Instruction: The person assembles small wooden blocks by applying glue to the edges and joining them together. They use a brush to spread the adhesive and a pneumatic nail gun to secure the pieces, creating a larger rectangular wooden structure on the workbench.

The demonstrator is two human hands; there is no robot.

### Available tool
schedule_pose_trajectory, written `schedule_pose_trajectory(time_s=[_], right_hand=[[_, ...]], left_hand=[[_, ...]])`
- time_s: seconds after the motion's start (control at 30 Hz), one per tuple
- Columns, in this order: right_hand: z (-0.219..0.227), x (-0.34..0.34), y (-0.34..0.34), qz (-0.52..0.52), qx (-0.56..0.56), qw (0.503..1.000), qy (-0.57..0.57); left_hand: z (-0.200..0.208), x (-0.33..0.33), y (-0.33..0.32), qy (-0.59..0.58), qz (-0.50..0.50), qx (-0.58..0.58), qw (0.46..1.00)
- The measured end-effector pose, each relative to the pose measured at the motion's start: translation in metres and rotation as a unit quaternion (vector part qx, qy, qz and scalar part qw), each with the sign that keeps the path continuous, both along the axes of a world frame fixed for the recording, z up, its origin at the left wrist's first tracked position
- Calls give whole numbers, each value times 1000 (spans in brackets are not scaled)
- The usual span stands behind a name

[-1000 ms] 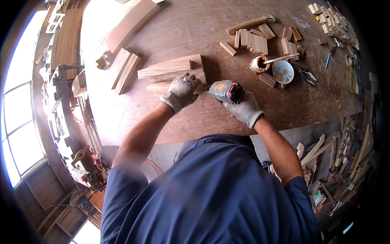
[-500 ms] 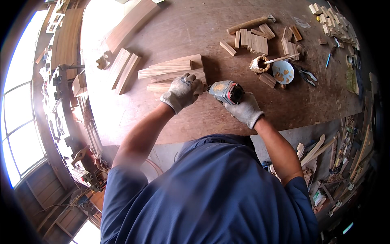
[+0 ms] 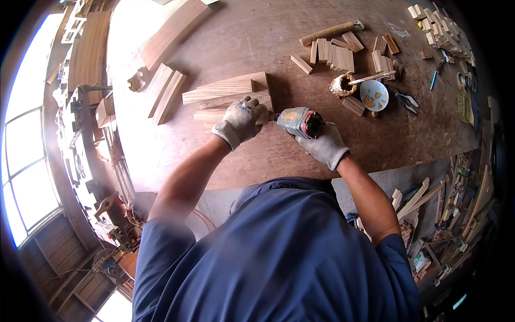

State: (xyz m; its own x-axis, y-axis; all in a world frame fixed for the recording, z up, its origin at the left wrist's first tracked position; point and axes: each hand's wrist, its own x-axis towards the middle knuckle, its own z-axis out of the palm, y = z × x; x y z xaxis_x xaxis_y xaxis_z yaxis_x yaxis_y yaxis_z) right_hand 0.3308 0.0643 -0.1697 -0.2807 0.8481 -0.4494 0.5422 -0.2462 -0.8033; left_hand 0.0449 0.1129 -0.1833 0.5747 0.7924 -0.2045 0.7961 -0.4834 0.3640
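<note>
Faces a tabletop (image 3: 241, 53) across the top and middle of the frame. Near the centre, rests the left hand (image 3: 240, 122) on wooden strips (image 3: 222, 91); just right, holds a power tool (image 3: 292, 121) in the right hand (image 3: 326, 146). Left of the strips, has two boards (image 3: 164, 95), with a plank (image 3: 174, 31) behind, upper left. Right of centre, has a pot (image 3: 339, 86) with a stick (image 3: 362, 80) in it, then a bowl (image 3: 380, 88), then pliers (image 3: 407, 100). Behind the pot, has wooden blocks (image 3: 339, 58); at upper right, a block stack (image 3: 442, 33).

Looks steeply down from the head, close over the desk (image 3: 386, 142). Spreads fisheye-wide, bending at the rim.
</note>
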Motion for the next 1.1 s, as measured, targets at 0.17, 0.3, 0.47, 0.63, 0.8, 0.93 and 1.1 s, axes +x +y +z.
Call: schedule_pose_trajectory(time_s=[0.17,0.3,0.47,0.63,0.8,0.93,1.1], right_hand=[[-11,9,-10,-40,23,998,46],[6,15,-10,-38,40,998,33],[23,20,-2,-42,71,997,9],[45,21,17,-68,77,991,81],[94,6,55,-5,66,996,-56],[129,-30,83,-28,-17,999,-26],[153,-70,103,2,-43,999,-28]], left_hand=[[6,2,0,18,7,-26,999],[5,1,-2,20,8,-15,1000],[-6,1,-3,-12,-7,-6,1000],[-11,26,-4,-25,22,6,999],[-19,23,-14,9,-7,76,997],[-10,39,-17,48,5,72,996],[-12,55,-23,51,17,64,996]])
